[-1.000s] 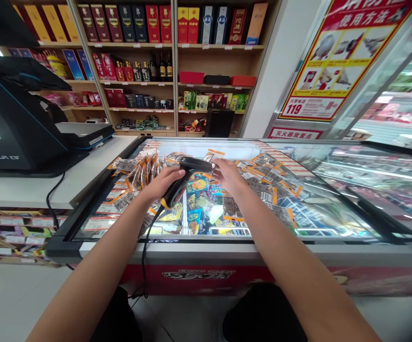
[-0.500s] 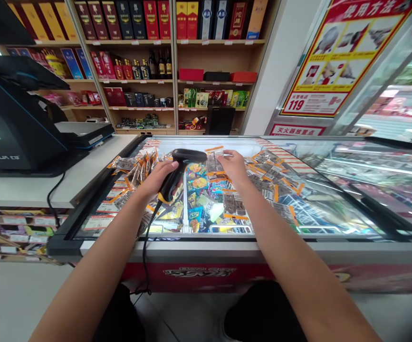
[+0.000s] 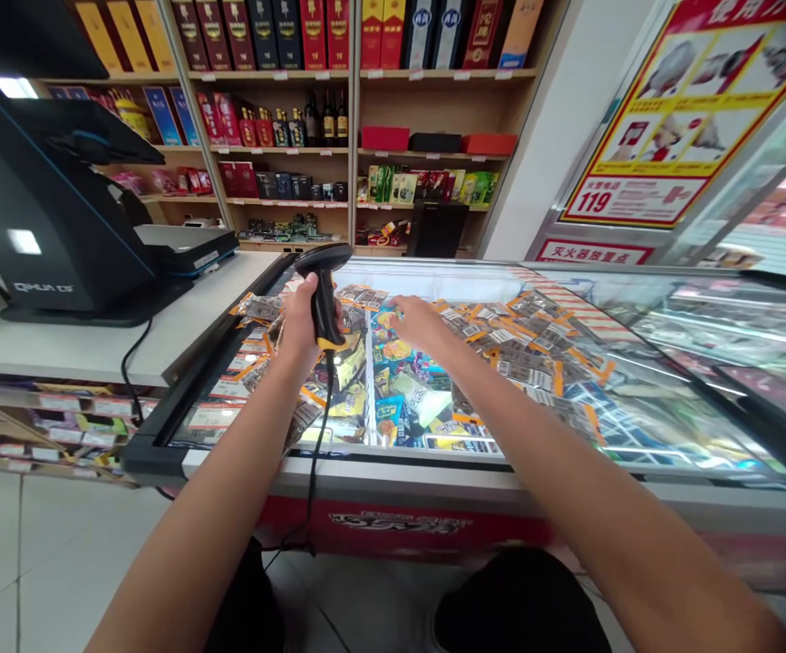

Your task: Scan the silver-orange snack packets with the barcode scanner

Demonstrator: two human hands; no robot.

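My left hand is wrapped round the handle of a black and yellow barcode scanner, its head up and its cord hanging down. My right hand is over the freezer's glass lid, fingers bent and a little apart, with nothing visible in them. Just beyond its fingertips, to the left, a clear snack packet with orange edges lies near the scanner. Many like packets are spread over the glass on the right. More packets lie on the left, partly hidden by my left hand.
Colourful bags show through the glass inside the chest freezer. On the left, a dark checkout terminal stands on a white counter. Shelves of boxes and bottles stand behind. The scanner's cord hangs over the freezer's front edge.
My right hand has moved off the packet it was holding, which now lies farther left by the scanner. My left hand has turned the scanner more upright. The view has shifted slightly.
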